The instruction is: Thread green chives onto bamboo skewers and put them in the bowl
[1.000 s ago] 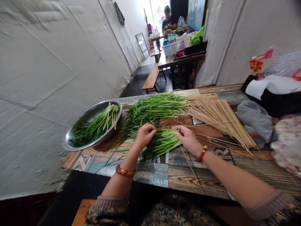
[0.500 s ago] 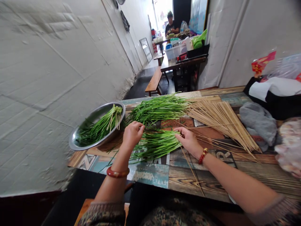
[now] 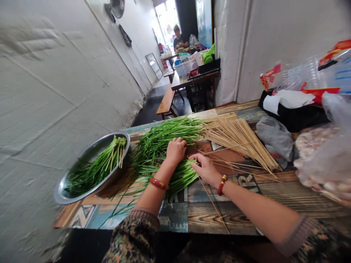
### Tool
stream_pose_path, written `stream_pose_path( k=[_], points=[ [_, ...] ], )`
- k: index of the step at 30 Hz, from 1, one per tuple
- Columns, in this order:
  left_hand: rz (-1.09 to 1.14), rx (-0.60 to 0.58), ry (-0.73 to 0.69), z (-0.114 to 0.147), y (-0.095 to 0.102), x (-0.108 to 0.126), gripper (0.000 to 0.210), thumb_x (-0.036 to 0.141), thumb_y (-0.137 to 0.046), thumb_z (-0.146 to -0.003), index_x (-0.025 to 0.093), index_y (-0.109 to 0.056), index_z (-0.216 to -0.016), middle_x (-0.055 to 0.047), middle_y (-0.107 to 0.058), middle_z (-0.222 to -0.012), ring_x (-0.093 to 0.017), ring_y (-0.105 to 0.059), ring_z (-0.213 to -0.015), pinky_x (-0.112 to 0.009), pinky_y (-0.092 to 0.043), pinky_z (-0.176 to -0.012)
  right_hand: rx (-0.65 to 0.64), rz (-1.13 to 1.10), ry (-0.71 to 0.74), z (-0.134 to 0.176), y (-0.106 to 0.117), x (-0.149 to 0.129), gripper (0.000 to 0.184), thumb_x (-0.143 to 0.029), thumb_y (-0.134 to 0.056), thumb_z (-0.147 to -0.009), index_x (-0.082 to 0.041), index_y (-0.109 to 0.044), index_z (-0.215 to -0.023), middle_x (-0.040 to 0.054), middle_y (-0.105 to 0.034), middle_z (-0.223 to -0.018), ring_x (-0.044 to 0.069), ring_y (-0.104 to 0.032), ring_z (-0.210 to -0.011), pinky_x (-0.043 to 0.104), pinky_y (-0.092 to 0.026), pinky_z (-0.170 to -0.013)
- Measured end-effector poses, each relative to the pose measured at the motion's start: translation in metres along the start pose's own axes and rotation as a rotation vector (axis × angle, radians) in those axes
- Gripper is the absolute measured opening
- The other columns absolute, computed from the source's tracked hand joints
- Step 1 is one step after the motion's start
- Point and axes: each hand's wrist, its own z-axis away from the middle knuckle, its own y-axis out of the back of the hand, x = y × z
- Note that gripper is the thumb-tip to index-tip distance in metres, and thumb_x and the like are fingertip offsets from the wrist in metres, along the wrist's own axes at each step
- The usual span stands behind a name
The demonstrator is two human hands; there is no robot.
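One bunch of green stalks [image 3: 186,174] lies at six o'clock in my view, my right grip [image 3: 205,170] touching its pale ends, my left grip [image 3: 177,150] towards twelve, both closures unreadable, skewers [image 3: 239,136] at two, steel bowl [image 3: 94,150] at nine.

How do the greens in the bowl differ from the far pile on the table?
The bowl greens have sticks poking from their pale ends; the far pile looks loose, with more sticks beside it. The bowl greens rest inside the metal bowl; the far pile lies flat on the table. Both are long, green stalks.
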Motion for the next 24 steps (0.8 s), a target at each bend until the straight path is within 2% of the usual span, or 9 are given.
stream_pose_path(
  k=[6,10,13,15,20,24],
  points=[
    [-0.01,0.004,-0.003,0.003,-0.004,-0.006,0.012,0.02,-0.058,-0.084,0.019,-0.069,-0.084,-0.008,-0.064,-0.094,-0.024,-0.056,-0.094,-0.036,-0.042,-0.08,0.0,0.002,0.0,0.0,0.001,-0.001,0.02,-0.022,-0.056,-0.08,-0.016,-0.066,-0.097,0.002,-0.066,-0.078,0.014,-0.056,-0.066,0.026,-0.044,-0.063],
    [0.195,0.089,-0.005,0.011,-0.003,-0.015,0.003,0.018,-0.064,-0.078,0.018,-0.065,-0.081,-0.005,-0.065,-0.093,-0.02,-0.057,-0.09,-0.031,-0.043,-0.079,-0.011,0.014,-0.007,0.002,0.002,-0.003,0.023,-0.023,-0.055,-0.081,-0.015,-0.066,-0.099,0.0021,-0.066,-0.076,0.014,-0.056,-0.065,0.026,-0.043,-0.062],
    [0.382,0.08,0.022,0.021,0.001,-0.02,0.005,0.017,-0.063,-0.079,0.018,-0.062,-0.084,-0.001,-0.065,-0.082,-0.015,-0.058,-0.077,-0.026,-0.043,-0.073,-0.017,0.031,-0.016,0.003,0.003,-0.003,0.024,-0.025,-0.055,-0.081,-0.015,-0.067,-0.099,0.0023,-0.065,-0.075,0.014,-0.055,-0.064,0.026,-0.042,-0.061],
    [0.431,0.082,0.054,0.027,0.003,-0.02,0.008,0.019,-0.064,-0.079,0.019,-0.063,-0.088,0.001,-0.065,-0.077,-0.014,-0.057,-0.071,-0.025,-0.042,-0.069,-0.02,0.039,-0.02,0.003,0.004,-0.002,0.024,-0.027,-0.055,-0.082,-0.015,-0.066,-0.099,0.0028,-0.065,-0.077,0.014,-0.055,-0.064,0.026,-0.042,-0.061],
    [0.428,0.118,0.104,0.036,-0.001,-0.018,0.005,0.021,-0.069,-0.078,0.017,-0.068,-0.08,-0.003,-0.065,-0.08,-0.016,-0.059,-0.077,-0.027,-0.043,-0.071,-0.029,0.042,-0.028,0.004,0.004,-0.001,0.025,-0.029,-0.054,-0.082,-0.016,-0.066,-0.1,0.0045,-0.068,-0.083,0.014,-0.057,-0.066,0.026,-0.044,-0.061],
    [0.653,0.047,0.1,0.039,-0.009,-0.02,0.01,0.014,-0.069,-0.075,0.016,-0.07,-0.084,-0.003,-0.068,-0.084,-0.015,-0.062,-0.079,-0.026,-0.045,-0.074,-0.039,0.019,-0.049,0.004,0.005,-0.002,0.027,-0.031,-0.055,-0.082,-0.015,-0.065,-0.101,0.0054,-0.069,-0.084,0.015,-0.059,-0.067,0.027,-0.046,-0.061]
  ],
)
